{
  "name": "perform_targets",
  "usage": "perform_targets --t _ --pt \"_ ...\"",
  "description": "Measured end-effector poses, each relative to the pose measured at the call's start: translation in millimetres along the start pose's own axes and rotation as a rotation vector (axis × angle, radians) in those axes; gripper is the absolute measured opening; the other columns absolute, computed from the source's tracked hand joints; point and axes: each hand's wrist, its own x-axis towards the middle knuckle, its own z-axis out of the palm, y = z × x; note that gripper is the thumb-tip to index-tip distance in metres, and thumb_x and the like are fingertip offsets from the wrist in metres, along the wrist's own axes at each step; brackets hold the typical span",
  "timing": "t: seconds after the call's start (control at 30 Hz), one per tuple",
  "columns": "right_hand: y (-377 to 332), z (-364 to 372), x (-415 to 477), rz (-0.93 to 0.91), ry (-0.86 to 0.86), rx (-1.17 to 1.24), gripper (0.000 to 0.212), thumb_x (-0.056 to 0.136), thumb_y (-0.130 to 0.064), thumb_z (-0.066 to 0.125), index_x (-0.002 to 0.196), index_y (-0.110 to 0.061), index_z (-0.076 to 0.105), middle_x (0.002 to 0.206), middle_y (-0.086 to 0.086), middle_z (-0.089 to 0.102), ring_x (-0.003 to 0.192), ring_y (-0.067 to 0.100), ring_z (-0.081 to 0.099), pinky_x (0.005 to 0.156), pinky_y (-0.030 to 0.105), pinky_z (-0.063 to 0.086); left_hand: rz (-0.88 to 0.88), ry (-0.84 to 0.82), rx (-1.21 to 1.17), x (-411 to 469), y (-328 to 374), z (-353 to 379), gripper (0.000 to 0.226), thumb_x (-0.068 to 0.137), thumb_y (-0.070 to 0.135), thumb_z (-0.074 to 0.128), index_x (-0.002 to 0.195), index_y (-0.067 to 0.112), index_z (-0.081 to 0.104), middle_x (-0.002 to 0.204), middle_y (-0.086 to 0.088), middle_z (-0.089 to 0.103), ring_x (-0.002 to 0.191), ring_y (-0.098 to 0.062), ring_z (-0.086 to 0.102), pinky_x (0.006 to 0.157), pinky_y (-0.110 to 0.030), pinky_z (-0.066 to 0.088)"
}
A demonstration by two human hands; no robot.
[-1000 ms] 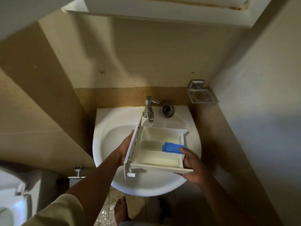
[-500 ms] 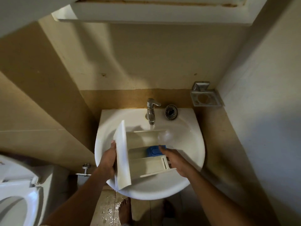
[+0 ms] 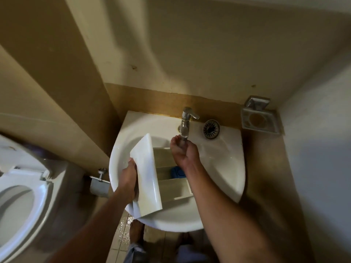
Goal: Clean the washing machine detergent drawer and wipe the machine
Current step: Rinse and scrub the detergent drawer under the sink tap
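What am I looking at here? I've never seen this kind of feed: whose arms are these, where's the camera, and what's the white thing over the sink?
There is no robot: these are a person's two bare arms, seen from one wide-angle camera worn on their head, looking down. The white thing is a washing machine's detergent drawer, held over the sink. The left hand grips its broad front panel; a blue insert shows inside. The right hand is up at the tap, fingers curled round its spout; whether water runs I cannot tell. A round drain strainer lies on the sink's ledge, and a toilet stands to the left.
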Motion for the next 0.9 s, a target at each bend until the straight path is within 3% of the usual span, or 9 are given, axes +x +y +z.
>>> perform_targets --t 0.1,0.2,0.33,0.4,0.47,0.53,0.6,0.77,0.9 --pt "2 -3 10 0.041 -0.162 0.022 0.027 0.088 -0.002 0.039 0.073 -0.003 0.062 0.066 0.011 0.06 0.07 0.018 0.054 0.066 0.024 0.044 0.002 0.03 -0.022 3 -1 0 0.05 0.103 0.059 0.036 0.12 0.018 0.059 0.098 -0.007 0.066 0.088 -0.023 0.061 0.09 -0.044 0.048" --pt "-1 -7 14 0.062 -0.221 -0.049 0.015 0.08 -0.006 0.045 0.073 -0.005 0.058 0.066 0.008 0.056 0.065 0.016 0.048 0.063 0.022 0.035 -0.009 0.063 -0.026 8 -2 2 0.051 0.102 0.059 0.039 0.12 0.017 0.061 0.101 -0.01 0.068 0.093 -0.028 0.063 0.094 -0.048 0.051" --pt "-2 -5 7 0.099 -0.179 -0.304 0.011 0.087 -0.005 0.05 0.079 -0.01 0.056 0.068 0.004 0.057 0.063 0.014 0.051 0.058 0.02 0.041 -0.04 0.063 -0.042 7 -1 6 0.047 0.101 0.057 0.042 0.112 0.016 0.063 0.102 -0.012 0.068 0.088 -0.028 0.064 0.087 -0.047 0.054" --pt "7 0 -6 0.095 -0.177 -0.595 0.014 0.092 -0.001 0.053 0.086 -0.008 0.063 0.074 0.006 0.062 0.064 0.014 0.059 0.056 0.02 0.049 -0.067 0.055 -0.046 0 1 9 0.044 0.103 0.053 0.042 0.112 0.016 0.063 0.096 -0.011 0.066 0.083 -0.026 0.062 0.081 -0.045 0.051" --pt "19 11 -18 0.011 -0.18 -1.085 0.012 0.091 0.0 0.056 0.09 -0.001 0.068 0.079 0.015 0.067 0.069 0.018 0.063 0.066 0.027 0.056 -0.092 0.041 -0.052 -5 3 10 0.046 0.103 0.052 0.041 0.114 0.014 0.063 0.095 -0.012 0.066 0.083 -0.027 0.062 0.078 -0.044 0.049" --pt "24 18 -22 -0.143 -0.167 -1.591 0.007 0.082 0.0 0.061 0.086 0.0 0.067 0.078 0.017 0.065 0.072 0.022 0.063 0.065 0.03 0.055 -0.109 0.021 -0.059 -9 6 10 0.045 0.104 0.051 0.04 0.116 0.013 0.062 0.094 -0.012 0.065 0.082 -0.027 0.062 0.076 -0.042 0.049" --pt "15 18 -19 -0.271 -0.08 -1.765 0.01 0.073 0.003 0.063 0.082 -0.003 0.062 0.073 0.013 0.056 0.067 0.021 0.057 0.056 0.029 0.048 -0.112 0.011 -0.055 -13 8 9 0.044 0.103 0.05 0.041 0.118 0.015 0.062 0.097 -0.012 0.067 0.085 -0.028 0.063 0.076 -0.042 0.051" --pt "-22 -3 -17 -0.139 0.083 -0.832 0.01 0.087 0.007 0.052 0.087 0.004 0.061 0.071 0.016 0.062 0.064 0.025 0.063 0.065 0.033 0.06 -0.101 0.009 -0.072 -14 9 4 0.048 0.1 0.053 0.042 0.116 0.016 0.067 0.105 -0.015 0.07 0.096 -0.033 0.067 0.093 -0.05 0.055" --pt "-28 -11 -5 -0.032 0.053 -0.316 0.019 0.098 -0.003 0.045 0.087 0.005 0.059 0.066 0.018 0.067 0.072 0.028 0.065 0.064 0.035 0.063 -0.07 0.019 -0.079 -13 12 6 0.039 0.105 0.045 0.039 0.1 0.016 0.065 0.092 -0.01 0.066 0.081 -0.025 0.063 0.071 -0.038 0.053"
